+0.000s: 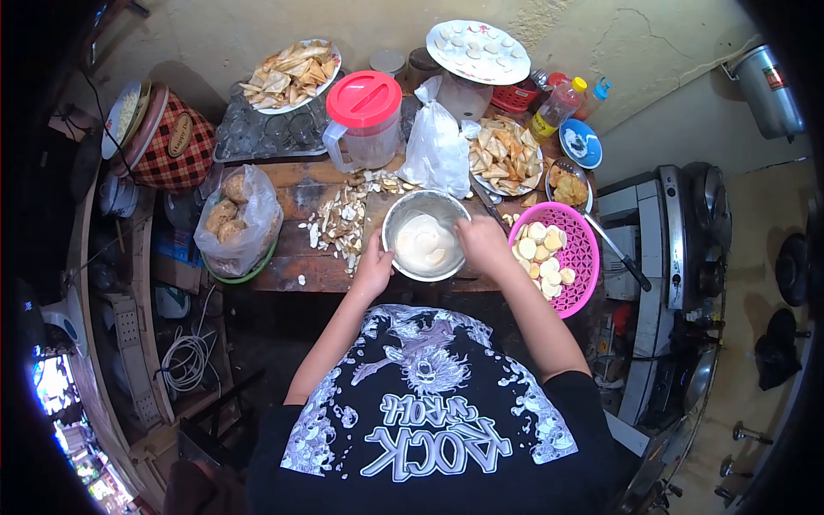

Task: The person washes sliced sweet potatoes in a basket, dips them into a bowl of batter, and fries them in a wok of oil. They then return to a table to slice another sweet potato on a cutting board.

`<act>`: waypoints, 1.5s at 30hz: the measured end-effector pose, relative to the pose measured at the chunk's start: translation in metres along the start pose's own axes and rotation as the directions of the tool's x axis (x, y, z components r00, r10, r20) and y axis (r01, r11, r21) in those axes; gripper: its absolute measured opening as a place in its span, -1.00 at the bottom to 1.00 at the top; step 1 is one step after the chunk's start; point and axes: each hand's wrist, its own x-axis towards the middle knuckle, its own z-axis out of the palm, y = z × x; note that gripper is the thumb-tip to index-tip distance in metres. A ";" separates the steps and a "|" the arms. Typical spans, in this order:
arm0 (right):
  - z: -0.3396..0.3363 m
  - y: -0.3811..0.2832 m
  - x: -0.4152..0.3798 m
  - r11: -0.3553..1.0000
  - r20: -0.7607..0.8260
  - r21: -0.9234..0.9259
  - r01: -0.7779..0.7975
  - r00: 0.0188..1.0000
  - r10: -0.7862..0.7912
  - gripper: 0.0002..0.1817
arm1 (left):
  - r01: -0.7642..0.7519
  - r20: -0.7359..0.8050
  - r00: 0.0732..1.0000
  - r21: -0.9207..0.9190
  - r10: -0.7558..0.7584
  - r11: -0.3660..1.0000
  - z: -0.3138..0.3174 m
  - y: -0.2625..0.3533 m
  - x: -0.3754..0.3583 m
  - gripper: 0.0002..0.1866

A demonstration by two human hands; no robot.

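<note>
A round metal bowl (388,225) stands at the table's front edge, holding pale, creamy batter (419,233) with roundish lumps or slices in it. At the bowl's left rim, my left hand (374,268) is closed on the edge, thumb near the inside. My right hand (481,244) is a closed fist over the right rim; what its fingers hold is hidden. Just right of that hand is a pink perforated basket (589,262) with pale round slices (541,249). A knife (486,202) lies behind the right hand. Peelings (342,225) are scattered left of the bowl.
Behind the bowl stand a white plastic bag (436,146) and a red-lidded pitcher (365,120). Plates of folded pastries (505,154) sit farther back. At left is a bag of brown tubers (230,219). A skimmer's handle (622,253) juts out at right, near the stove (674,240).
</note>
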 end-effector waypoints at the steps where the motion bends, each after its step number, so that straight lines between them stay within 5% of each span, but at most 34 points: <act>1: 0.004 -0.006 -0.008 0.997 0.037 0.008 -0.072 0.997 0.071 -0.81 | 0.004 0.002 1.000 0.012 -0.004 1.000 0.000 0.000 -0.001 -0.42; 5: 0.026 -0.031 -0.012 0.799 0.059 0.438 -0.413 0.900 0.432 -0.73 | 0.002 0.001 1.000 0.026 -0.002 1.000 0.000 -0.004 0.001 -0.44; 9: 0.028 -0.055 -0.002 0.771 -0.203 0.581 -0.260 0.871 0.447 -0.77 | 0.006 -0.015 1.000 0.035 -0.006 0.999 0.001 -0.003 -0.001 -0.45; 10: 0.030 -0.056 -0.002 0.814 -0.260 0.545 -0.202 0.882 0.392 -0.79 | 0.004 -0.014 1.000 0.030 -0.004 1.000 0.001 -0.004 -0.001 -0.46; 13: 0.034 -0.040 -0.006 0.893 -0.110 0.343 -0.290 0.932 0.345 -0.79 | 0.000 -0.007 1.000 0.043 0.000 0.999 0.000 -0.006 -0.001 -0.46; 17: 0.013 -0.023 -0.011 0.945 -0.366 0.291 -0.148 0.896 0.253 -0.86 | 0.014 -0.013 1.000 0.060 -0.013 0.998 0.000 -0.008 0.001 -0.45; 21: 0.041 -0.026 -0.006 0.956 -0.463 0.283 0.082 0.884 0.061 -0.87 | 0.019 -0.033 0.999 0.077 -0.016 0.997 0.003 -0.001 -0.002 -0.45; 25: 0.046 -0.048 -0.017 0.913 -0.341 0.372 0.164 0.939 -0.030 -0.87 | 0.013 -0.022 1.000 0.064 -0.012 0.998 0.002 0.000 -0.002 -0.44; 29: 0.018 -0.039 -0.025 0.886 -0.238 0.463 -0.026 0.959 0.153 -0.89 | -0.008 -0.045 0.999 0.038 0.010 0.999 0.005 -0.005 0.001 -0.43; 34: 0.023 -0.017 -0.008 0.936 -0.465 0.336 -0.101 0.847 0.258 -0.88 | 0.016 -0.015 1.000 0.068 -0.015 0.998 0.004 0.000 0.001 -0.44; 41: 0.024 -0.046 -0.014 0.941 -0.205 0.256 0.221 0.964 -0.170 -0.85 | -0.009 -0.037 0.999 0.078 0.012 0.997 0.005 0.000 -0.001 -0.42; 45: 0.016 -0.039 0.006 0.977 -0.329 0.161 0.141 0.941 -0.081 -0.87 | -0.006 -0.042 0.999 0.078 0.009 0.997 0.006 0.000 -0.002 -0.43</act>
